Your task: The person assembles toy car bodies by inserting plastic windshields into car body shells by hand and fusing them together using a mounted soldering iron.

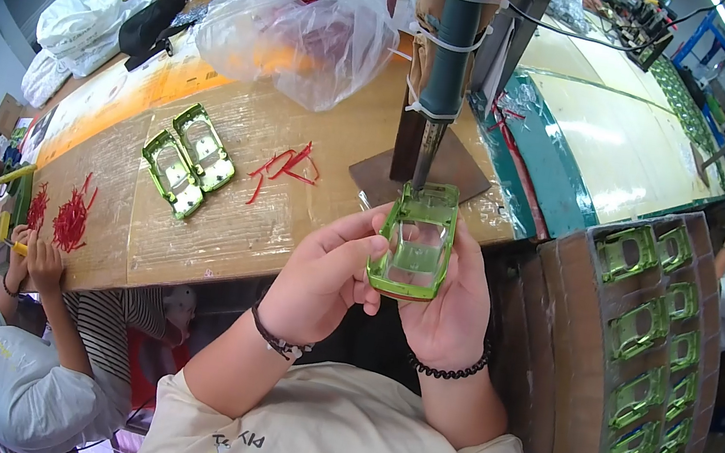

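A green plastic frame [409, 281] with a clear window is held up between both my hands. My left hand [333, 265] grips its left side, thumb on the edge. My right hand [455, 298] is wrapped behind and along its right side. The far end of the frame is right under the metal tip of a soldering-iron-like tool [443, 78], mounted upright; I cannot tell whether they touch. Two similar green frames [188, 161] lie side by side on the table to the left. Thin red strips [286, 167] are scattered between them and my hands.
A brown plate [460, 180] lies beneath the tool. Right of me stands a cardboard panel [591, 310] with rows of green frames. A clear plastic bag [305, 18] sits at the back. At left, a co-worker's hands [42, 259] are near red strip piles [72, 218].
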`<state>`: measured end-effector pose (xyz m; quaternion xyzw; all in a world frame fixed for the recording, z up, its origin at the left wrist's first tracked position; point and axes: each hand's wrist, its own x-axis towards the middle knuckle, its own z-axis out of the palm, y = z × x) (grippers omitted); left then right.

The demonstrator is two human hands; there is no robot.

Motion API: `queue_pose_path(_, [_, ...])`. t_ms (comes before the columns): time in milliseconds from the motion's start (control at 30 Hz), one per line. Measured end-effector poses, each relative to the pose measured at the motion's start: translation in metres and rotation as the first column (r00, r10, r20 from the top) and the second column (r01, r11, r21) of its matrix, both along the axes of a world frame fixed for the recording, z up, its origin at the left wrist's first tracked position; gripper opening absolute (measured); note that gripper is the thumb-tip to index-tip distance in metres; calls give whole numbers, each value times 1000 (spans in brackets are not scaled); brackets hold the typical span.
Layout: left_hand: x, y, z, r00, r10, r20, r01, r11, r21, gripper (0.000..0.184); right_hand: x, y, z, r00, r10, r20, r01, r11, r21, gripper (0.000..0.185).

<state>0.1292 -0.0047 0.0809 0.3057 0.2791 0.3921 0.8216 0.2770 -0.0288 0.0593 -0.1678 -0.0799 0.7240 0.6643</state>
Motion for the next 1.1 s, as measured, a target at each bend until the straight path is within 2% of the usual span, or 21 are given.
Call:
queue_pose_path(200, [0, -1, 1, 1000, 27, 9, -27, 1000, -14, 43, -2, -2, 5, 1000, 4, -29, -4, 1000, -12, 51])
queue_pose_path(267, [0, -1, 0, 999, 32, 21, -32, 999, -22, 43, 0, -3, 8, 997, 73, 14, -74, 994, 83, 38])
queue_pose_path(333, [-1, -1, 0, 999, 33, 30, -33, 999, -25, 44, 2, -2, 9, 992, 121, 30, -123, 985, 124, 34])
queue_pose_path(433, [1, -3, 6, 997, 75, 19, -75, 997, -6, 45, 3, 0, 11, 988, 153, 24, -155, 980, 125, 39])
queue_pose_path(600, [-3, -1, 1, 998, 50, 22, -50, 999, -16, 47, -1, -2, 19, 991, 131, 27, -133, 985, 112, 43])
queue_pose_path(800, [-5, -1, -8, 998, 64, -28, -64, 998, 11, 47, -2, 1, -1, 980, 197, -41, -187, 966, 179, 46])
queue_pose_path(900, [-5, -2, -8, 992, 102, -69, -100, 994, 38, 47, -2, 4, -7, 980, 197, -22, -193, 976, 102, 46])
queue_pose_path(1100, [-6, -5, -7, 982, 153, -114, -142, 984, 104, 48, -6, 7, 5, 965, 257, -52, -249, 961, 124, 50])
